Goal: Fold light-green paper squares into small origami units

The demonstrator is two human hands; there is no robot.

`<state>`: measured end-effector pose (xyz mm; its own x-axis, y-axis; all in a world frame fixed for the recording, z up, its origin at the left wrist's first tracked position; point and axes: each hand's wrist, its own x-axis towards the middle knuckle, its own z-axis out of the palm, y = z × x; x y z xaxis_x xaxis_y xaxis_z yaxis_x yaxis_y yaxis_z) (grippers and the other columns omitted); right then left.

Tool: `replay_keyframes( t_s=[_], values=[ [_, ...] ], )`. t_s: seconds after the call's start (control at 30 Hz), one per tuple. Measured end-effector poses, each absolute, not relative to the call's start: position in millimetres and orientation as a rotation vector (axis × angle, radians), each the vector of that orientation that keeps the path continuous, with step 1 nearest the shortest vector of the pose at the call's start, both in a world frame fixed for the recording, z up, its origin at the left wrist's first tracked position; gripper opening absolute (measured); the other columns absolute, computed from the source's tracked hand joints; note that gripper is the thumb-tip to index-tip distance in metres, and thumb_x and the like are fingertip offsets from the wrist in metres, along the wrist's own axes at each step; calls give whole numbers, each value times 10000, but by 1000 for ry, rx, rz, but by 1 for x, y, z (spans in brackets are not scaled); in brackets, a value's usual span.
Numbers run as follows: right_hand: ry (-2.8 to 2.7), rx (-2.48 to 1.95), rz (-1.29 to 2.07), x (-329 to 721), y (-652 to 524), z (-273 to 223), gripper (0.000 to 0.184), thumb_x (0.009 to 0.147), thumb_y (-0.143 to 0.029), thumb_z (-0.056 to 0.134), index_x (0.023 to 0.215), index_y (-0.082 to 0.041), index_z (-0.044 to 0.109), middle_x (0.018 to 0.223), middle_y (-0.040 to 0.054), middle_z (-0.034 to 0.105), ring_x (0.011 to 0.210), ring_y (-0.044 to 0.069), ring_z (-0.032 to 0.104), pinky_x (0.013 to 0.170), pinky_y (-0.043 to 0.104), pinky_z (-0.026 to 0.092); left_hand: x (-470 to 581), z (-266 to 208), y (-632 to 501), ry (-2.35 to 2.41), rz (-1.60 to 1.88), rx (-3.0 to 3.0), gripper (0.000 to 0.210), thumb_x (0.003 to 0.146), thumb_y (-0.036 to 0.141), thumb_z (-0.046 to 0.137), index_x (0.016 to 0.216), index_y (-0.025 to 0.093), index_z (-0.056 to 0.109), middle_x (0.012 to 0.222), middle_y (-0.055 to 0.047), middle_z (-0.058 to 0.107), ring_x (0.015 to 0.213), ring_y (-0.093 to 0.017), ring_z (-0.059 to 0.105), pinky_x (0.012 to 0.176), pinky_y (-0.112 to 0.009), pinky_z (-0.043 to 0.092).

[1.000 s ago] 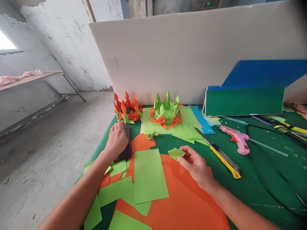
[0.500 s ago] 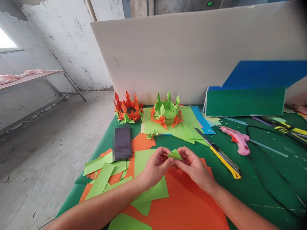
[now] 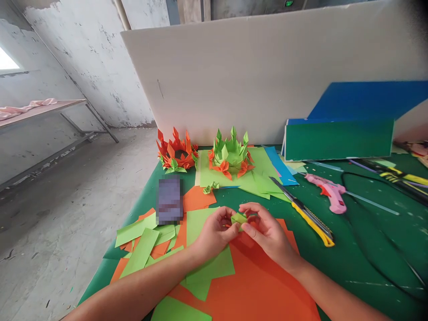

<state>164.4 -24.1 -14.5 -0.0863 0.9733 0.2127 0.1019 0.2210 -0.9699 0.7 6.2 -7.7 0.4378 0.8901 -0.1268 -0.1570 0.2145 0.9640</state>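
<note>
A small folded piece of light green paper (image 3: 239, 218) is pinched between my two hands, above the orange sheet (image 3: 264, 276). My left hand (image 3: 216, 229) grips its left side with thumb and fingers. On its right side my right hand (image 3: 267, 227) presses with the thumb, its index finger curled over the top. Part of the paper is hidden behind my fingers. Light green sheets (image 3: 214, 263) lie under my left hand. Beyond my hands rest small green paper flowers (image 3: 210, 188), an orange paper crown (image 3: 177, 154) and a green paper crown (image 3: 232, 154) with orange flowers.
A yellow utility knife (image 3: 306, 216) with its blade out lies right of my hands. Past it are a pink glue gun (image 3: 329, 192) and its black cord (image 3: 359, 254). A blurred dark rectangle (image 3: 169, 200) and cut paper strips (image 3: 140, 252) lie left. A white board (image 3: 234, 80) stands behind.
The folded green paper has turned in my fingers, its raised point now lower and a flatter face showing. My right index finger has lifted over it. The view has shifted slightly.
</note>
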Motion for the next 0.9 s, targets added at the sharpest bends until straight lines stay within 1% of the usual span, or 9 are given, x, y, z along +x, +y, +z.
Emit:
replay_keyframes(
  t_s=[0.1, 0.2, 0.33, 0.43, 0.5, 0.57, 0.67, 0.77, 0.9],
  values=[
    [-1461, -1134, 970, 165, -24, -15, 129, 897, -334, 593, 995, -253, 618, 988, 45, 616, 908, 185, 603, 795, 298, 538, 2, -8, 5, 819, 809, 1113, 365, 717, 431, 747, 842, 174, 518, 691, 41, 495, 618, -80, 461, 606, -230, 440],
    [-1457, -1168, 941, 165, -24, -16, 88, 896, -323, 596, 916, -239, 614, 887, 29, 626, 818, 167, 609, 732, 269, 538, 2, -6, 5, 823, 838, 1116, 352, 725, 413, 743, 856, 179, 515, 740, 24, 510, 650, -88, 476, 602, -222, 436],
    [-1415, -1183, 930, 163, -24, -15, 103, 887, -322, 605, 947, -242, 580, 854, 14, 612, 780, 154, 608, 700, 249, 535, 2, -4, 5, 830, 981, 1144, 316, 732, 329, 742, 873, 207, 487, 832, 26, 494, 658, -76, 459, 572, -194, 411],
    [-1387, -1203, 939, 163, -24, -15, 128, 881, -350, 608, 919, -236, 567, 815, 8, 595, 728, 147, 597, 639, 235, 526, 1, -2, 3, 872, 986, 1283, 202, 766, 249, 694, 839, 201, 512, 806, 27, 511, 641, -73, 466, 589, -199, 412],
    [-1380, -1231, 952, 163, -23, -15, 155, 880, -376, 604, 867, -227, 560, 773, 6, 582, 675, 143, 584, 565, 225, 504, 0, 1, 1, 932, 943, 1379, 114, 778, 215, 663, 796, 186, 554, 770, 19, 543, 646, -85, 501, 627, -217, 437],
    [-1373, -1248, 949, 162, -23, -15, 174, 878, -388, 601, 840, -224, 556, 751, 6, 581, 640, 142, 577, 525, 224, 485, 0, 3, 0, 977, 933, 1396, 83, 768, 213, 666, 773, 181, 589, 764, 6, 583, 678, -107, 553, 672, -239, 469],
    [-1392, -1240, 881, 162, -23, -15, 142, 878, -365, 606, 845, -231, 571, 754, 6, 599, 656, 148, 588, 564, 238, 497, 1, 4, 0, 981, 925, 1304, 114, 736, 249, 708, 772, 175, 629, 762, -10, 617, 690, -127, 587, 675, -256, 489],
    [-1452, -1219, 780, 164, -24, -17, 86, 888, -323, 596, 850, -247, 602, 770, 12, 626, 688, 160, 600, 612, 259, 512, 1, 3, 2, 952, 911, 1184, 188, 696, 286, 759, 795, 157, 663, 754, -23, 638, 678, -127, 587, 657, -252, 484],
    [-1582, -1181, 658, 167, -24, -19, 63, 900, -288, 579, 860, -263, 621, 810, 27, 653, 735, 183, 621, 649, 296, 526, 1, 3, 3, 946, 910, 1104, 256, 652, 318, 804, 802, 144, 691, 736, -33, 659, 680, -132, 594, 660, -256, 481]
  ],
)
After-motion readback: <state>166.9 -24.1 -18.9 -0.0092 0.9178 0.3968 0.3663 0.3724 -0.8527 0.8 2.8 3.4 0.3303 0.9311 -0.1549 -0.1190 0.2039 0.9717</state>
